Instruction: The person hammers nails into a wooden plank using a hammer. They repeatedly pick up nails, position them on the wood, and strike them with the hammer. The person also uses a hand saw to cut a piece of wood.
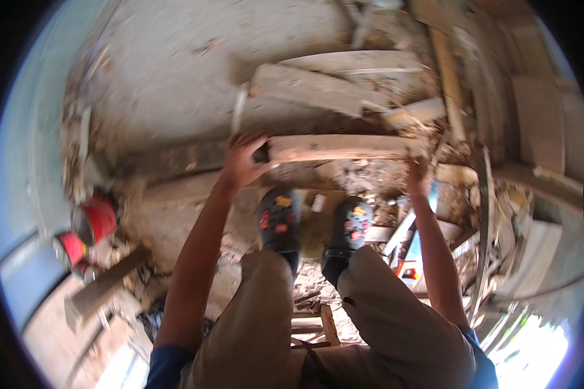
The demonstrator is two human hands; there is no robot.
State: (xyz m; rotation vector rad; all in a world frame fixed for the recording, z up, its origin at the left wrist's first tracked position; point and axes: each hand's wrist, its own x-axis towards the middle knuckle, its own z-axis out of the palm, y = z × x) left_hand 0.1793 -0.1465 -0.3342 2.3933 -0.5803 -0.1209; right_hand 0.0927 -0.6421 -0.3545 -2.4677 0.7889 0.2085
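Observation:
A short, thick wooden plank (344, 148) lies crosswise in front of my feet, its near face lighter than the rest. At its left end is my left hand (243, 161), fingers along the top edge and thumb below, with a dark gap between palm and wood. My right hand (419, 174) is at the other end, its blurred fingers closed against the wood. Beyond it, a wide grey board (311, 89) and a narrower board (357, 61) rest on dirt and rubble.
My dark clogs (279, 217) stand just behind the plank. Red containers (98, 217) and a wooden block (107, 285) lie at left. At right are scrap wood, a long upright strip (483, 227) and a handsaw-like blue-and-white tool (416, 253). A concrete slab (169, 71) spreads at far left.

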